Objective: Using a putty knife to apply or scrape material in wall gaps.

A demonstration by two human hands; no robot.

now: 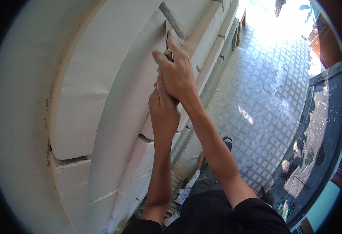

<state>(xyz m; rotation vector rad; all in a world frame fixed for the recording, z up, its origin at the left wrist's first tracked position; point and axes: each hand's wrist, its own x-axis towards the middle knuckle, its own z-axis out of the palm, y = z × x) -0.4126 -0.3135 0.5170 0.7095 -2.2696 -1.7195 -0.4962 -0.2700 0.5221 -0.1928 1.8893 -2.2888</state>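
Observation:
Both hands meet on a hand tool with a thin, flat metal blade (167, 34); my fingers hide most of it, so its exact kind does not show. My right hand (180, 74) is closed round it, with the index finger stretched along the blade and the thumb at the left. Just below, my left hand (164, 111) is closed against the tool's lower part, its fingers partly behind the right hand. The blade's tip touches or nearly touches a pale block wall (135, 66), close to a grey, rough groove (171, 19) between blocks.
Stepped block ledges (206, 29) run along the wall's right side. A patterned tiled floor (264, 105), dusty beside the wall, lies to the right. A dark, stained board or tabletop (315, 144) stands at far right. A wooden-handled tool (201, 160) is near my foot.

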